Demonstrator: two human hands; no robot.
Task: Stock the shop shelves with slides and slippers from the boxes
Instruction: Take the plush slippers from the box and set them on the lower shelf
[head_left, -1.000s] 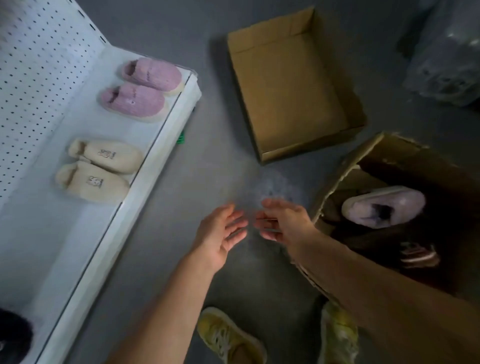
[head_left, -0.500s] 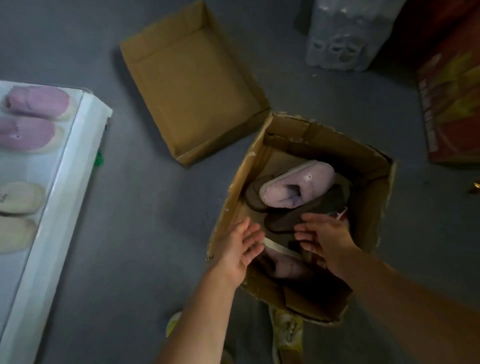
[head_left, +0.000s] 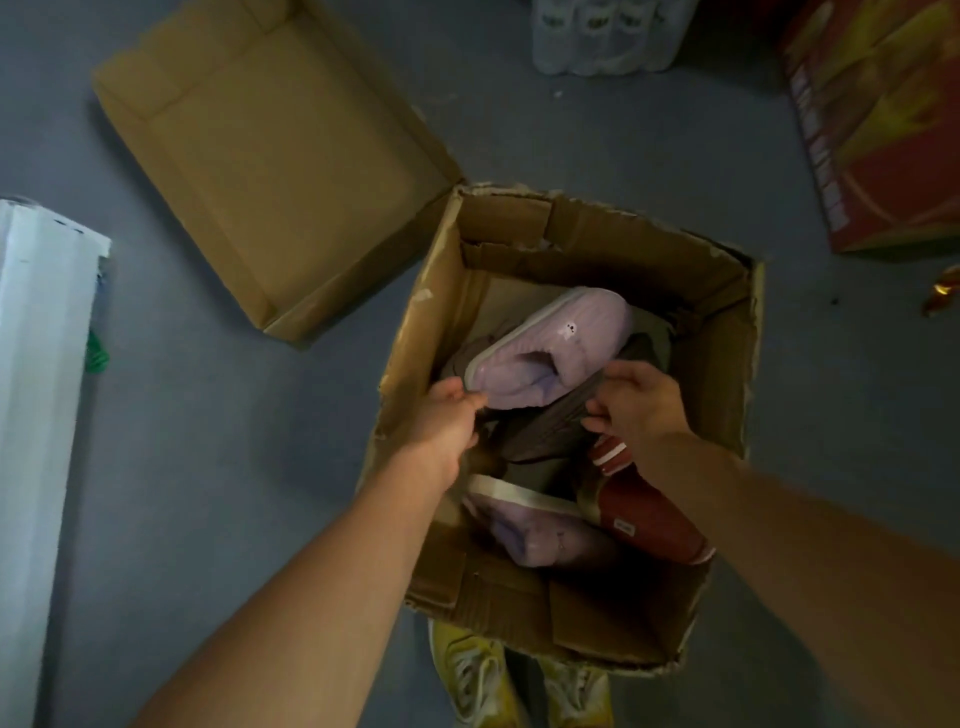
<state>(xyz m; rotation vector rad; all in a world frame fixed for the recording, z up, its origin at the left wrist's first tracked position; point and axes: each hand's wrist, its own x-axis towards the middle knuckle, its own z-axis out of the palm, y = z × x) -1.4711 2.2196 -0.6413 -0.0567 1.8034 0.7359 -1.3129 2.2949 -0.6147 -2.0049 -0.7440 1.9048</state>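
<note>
A torn cardboard box (head_left: 415, 332) stands on the floor below me, holding several slippers. On top lies a lilac fluffy slipper (head_left: 566, 343), tilted on its side. My left hand (head_left: 441, 426) pinches its heel edge. Under it lies a brown ribbed slipper (head_left: 545, 431), and my right hand (head_left: 639, 400) curls its fingers over that slipper's rim. A second lilac slipper (head_left: 540, 535) and a red slipper (head_left: 644, 514) lie nearer to me in the box. The white shelf (head_left: 36, 415) shows only as an edge at the left.
An empty cardboard tray box (head_left: 270, 156) lies on the grey floor behind and to the left. A shrink-wrapped pack of bottles (head_left: 608, 31) and a red carton (head_left: 883, 114) stand at the back right. My yellow shoes (head_left: 472, 670) touch the box's near side.
My view swung right from the shelf to the slipper box. Both hands went from open above the floor down into the box and closed on the lilac and brown slippers.
</note>
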